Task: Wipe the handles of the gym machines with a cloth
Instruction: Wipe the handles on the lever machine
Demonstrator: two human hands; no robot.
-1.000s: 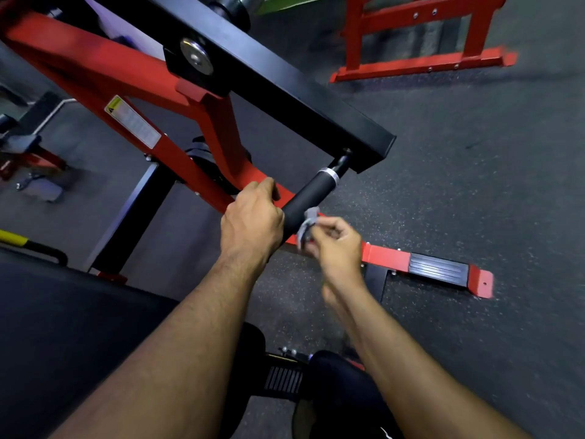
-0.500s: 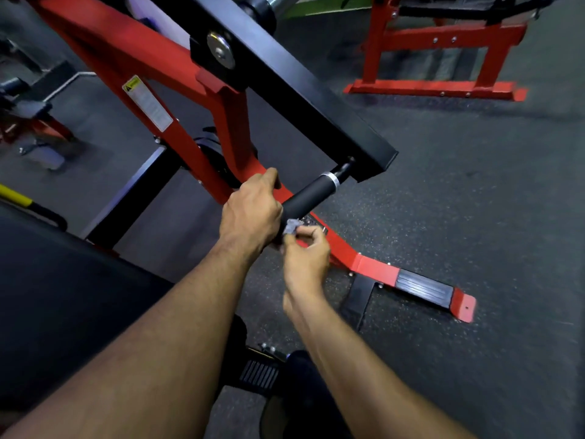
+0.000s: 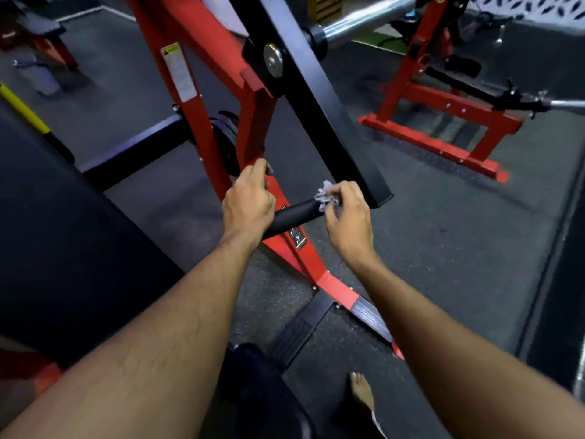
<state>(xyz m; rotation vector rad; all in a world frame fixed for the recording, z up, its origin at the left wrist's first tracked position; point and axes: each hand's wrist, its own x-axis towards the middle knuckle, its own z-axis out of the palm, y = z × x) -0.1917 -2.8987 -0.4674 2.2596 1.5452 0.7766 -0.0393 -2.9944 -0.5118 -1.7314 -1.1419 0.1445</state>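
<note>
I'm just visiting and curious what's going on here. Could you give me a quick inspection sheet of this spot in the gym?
Surface: dark speckled rubber floor.
Job's things: black handle sticking out from the black arm of a red-framed machine; small crumpled grey cloth at the handle's far end.
Clutter: nothing seen.
Grips: left hand wrapped round the near end of the handle; right hand pinches the cloth against the far end.
Cables: nothing seen.
Surroundings: black pad at left, another red frame behind, chrome bar up top, a bare foot below.
</note>
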